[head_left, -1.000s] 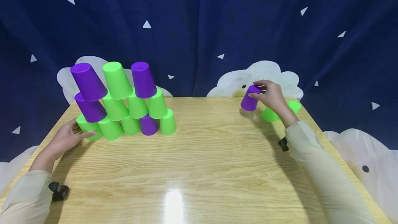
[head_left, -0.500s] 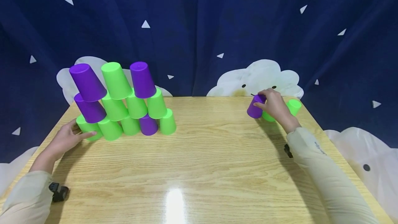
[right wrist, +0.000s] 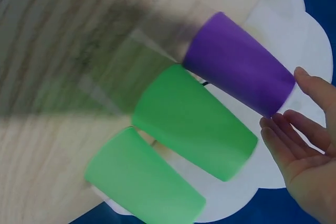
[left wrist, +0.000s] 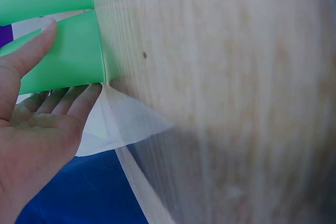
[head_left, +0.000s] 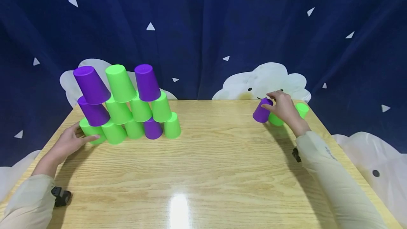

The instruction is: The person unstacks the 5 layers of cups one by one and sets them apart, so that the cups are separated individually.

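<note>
At the left of the head view, my left hand (head_left: 68, 142) holds the lower left green cup (left wrist: 63, 51) of a stack, thumb along one side and fingers along the other. Three tiers of upside-down green and purple cups make up this stack, with a purple cup (head_left: 92, 84), a green cup (head_left: 120, 83) and another purple cup (head_left: 147, 82) on top. My right hand (head_left: 284, 109) is at the top of a purple cup (right wrist: 241, 64) standing upside down on the table. In the right wrist view, its thumb and fingers are spread at that cup's narrow end.
Beside the right purple cup stand a green cup (right wrist: 197, 124) and a second green cup (right wrist: 144, 177), both upside down. The wooden table (head_left: 203, 158) ends at a dark blue curtain (head_left: 203, 38) printed with white clouds and triangles.
My right hand has brought the purple cup rightward and down to the table beside the green cups, and its fingers have since loosened. My left hand has stayed at the stack.
</note>
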Available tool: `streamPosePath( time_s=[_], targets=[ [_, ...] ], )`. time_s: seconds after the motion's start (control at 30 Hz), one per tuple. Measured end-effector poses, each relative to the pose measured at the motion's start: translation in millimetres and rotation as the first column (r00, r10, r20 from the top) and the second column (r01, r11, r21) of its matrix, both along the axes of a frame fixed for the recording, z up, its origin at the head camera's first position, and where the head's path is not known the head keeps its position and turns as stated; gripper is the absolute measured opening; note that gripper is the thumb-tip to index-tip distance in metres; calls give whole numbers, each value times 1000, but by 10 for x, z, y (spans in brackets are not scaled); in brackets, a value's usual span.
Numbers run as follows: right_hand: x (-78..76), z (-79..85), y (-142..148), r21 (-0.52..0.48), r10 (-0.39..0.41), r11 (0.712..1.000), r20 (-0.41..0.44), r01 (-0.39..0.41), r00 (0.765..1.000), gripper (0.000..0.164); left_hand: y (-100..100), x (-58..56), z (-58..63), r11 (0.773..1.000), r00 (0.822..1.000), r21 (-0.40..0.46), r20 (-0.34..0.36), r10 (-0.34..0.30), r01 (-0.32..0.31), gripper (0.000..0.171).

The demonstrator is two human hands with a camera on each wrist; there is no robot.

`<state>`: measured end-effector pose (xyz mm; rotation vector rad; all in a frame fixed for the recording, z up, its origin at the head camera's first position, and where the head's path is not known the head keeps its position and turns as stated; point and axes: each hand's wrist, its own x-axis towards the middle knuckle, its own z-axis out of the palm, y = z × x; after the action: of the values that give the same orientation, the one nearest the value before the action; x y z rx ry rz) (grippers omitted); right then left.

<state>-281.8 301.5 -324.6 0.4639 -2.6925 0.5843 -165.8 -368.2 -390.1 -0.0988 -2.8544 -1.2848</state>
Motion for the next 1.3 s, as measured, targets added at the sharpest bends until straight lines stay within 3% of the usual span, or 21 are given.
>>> streamPosePath(
  time_s=[0.27, 0.47, 0.7, 0.9, 1.0, 1.17, 1.3],
  targets=[
    [-2, 144, -206, -94, 40, 995, -44, -44, 998, 42, 7, -11, -5, 1000, 1000, 3, 11, -5, 5, 77],
    [-16, 279, -714, -208, 165, 962, -77, -178, 983, 41, -1, -12, -7, 1000, 1000, 1, 17, -9, 9, 77],
    [79, 597, -1573, -394, 345, 855, -54, -337, 937, 42, -1, -5, 0, 1000, 1000, 6, 22, -5, 5, 79],
    [209, 885, -2340, -530, 513, 703, -84, -474, 854, 45, 3, -1, -3, 1000, 1000, -4, 22, -2, 2, 78],
    [258, 976, -2667, -545, 557, 662, -100, -514, 824, 48, -1, 1, -4, 1000, 1000, -2, 30, -1, 1, 79],
    [288, 1026, -3049, -544, 578, 654, -89, -526, 811, 52, 1, -3, -2, 1000, 999, 2, 38, 1, -1, 80],
    [266, 1032, -3195, -548, 564, 671, -61, -500, 823, 52, 4, -5, 4, 1000, 999, 3, 41, -1, 1, 81]
  ],
)
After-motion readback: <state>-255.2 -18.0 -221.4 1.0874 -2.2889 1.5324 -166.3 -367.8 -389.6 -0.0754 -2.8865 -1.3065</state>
